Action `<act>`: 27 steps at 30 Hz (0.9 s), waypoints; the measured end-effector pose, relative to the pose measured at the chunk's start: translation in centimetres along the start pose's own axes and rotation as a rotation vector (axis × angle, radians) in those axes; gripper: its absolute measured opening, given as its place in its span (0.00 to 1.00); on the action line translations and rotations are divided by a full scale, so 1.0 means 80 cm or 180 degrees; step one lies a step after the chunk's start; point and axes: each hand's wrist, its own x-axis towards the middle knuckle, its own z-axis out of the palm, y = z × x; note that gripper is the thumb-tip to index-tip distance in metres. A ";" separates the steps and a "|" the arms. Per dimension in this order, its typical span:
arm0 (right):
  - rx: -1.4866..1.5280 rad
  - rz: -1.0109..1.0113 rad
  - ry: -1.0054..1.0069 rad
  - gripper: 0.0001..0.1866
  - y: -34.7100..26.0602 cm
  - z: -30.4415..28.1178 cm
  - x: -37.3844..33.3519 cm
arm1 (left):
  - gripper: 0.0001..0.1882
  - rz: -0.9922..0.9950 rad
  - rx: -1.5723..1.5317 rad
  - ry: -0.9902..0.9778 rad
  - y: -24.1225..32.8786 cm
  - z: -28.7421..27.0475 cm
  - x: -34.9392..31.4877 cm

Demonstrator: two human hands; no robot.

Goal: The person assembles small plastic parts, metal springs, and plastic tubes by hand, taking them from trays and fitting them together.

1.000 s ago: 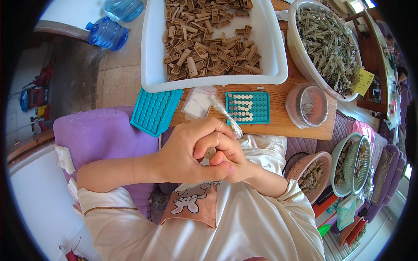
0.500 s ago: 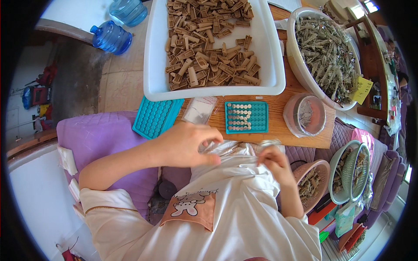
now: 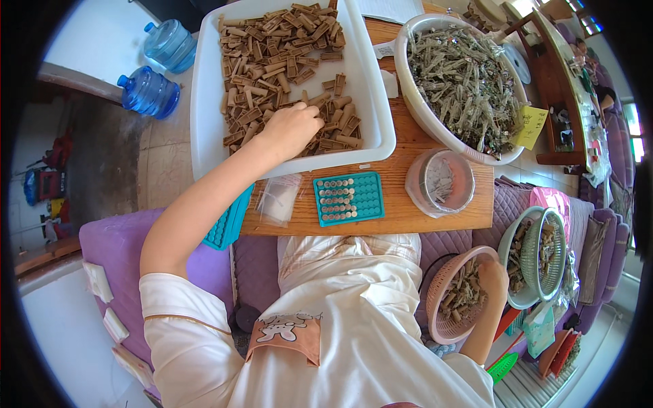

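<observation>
My left hand reaches over a white tub into a heap of small brown plastic casings. Its fingers are curled down among them; what lies under the fingertips is hidden. At the right, my right hand is at the rim of a pink basket, which holds tan and brownish pieces. Its fingers point down into the basket and mostly do not show. Between my arms, a teal tray on the wooden table has small silvery discs in the left part of its rows.
Beside the teal tray lies a clear plastic bag, with another teal tray at the table's left edge. A clear round tub and a large basin of clear-looking parts stand right. Green baskets flank the pink one.
My left hand has moved from above my lap forward into the white tub. My right hand has gone from in front of my body to the pink basket. The view has shifted too.
</observation>
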 end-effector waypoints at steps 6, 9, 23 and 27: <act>0.1634 -0.0670 0.1289 0.08 -0.067 -0.080 0.027 | 0.08 0.0167 0.0243 0.0208 -0.006 0.005 -0.002; 0.2057 -0.0924 0.2040 0.07 -0.093 -0.117 0.055 | 0.09 -0.0062 -0.0094 0.0246 0.000 -0.009 0.000; 0.1688 -0.1782 0.2136 0.10 -0.109 -0.186 0.133 | 0.07 -0.2402 -0.6754 -0.0322 0.015 -0.094 -0.107; 0.3576 -0.1696 0.2453 0.10 -0.113 -0.202 0.128 | 0.07 -0.2525 -0.6476 -0.0731 0.021 -0.087 -0.119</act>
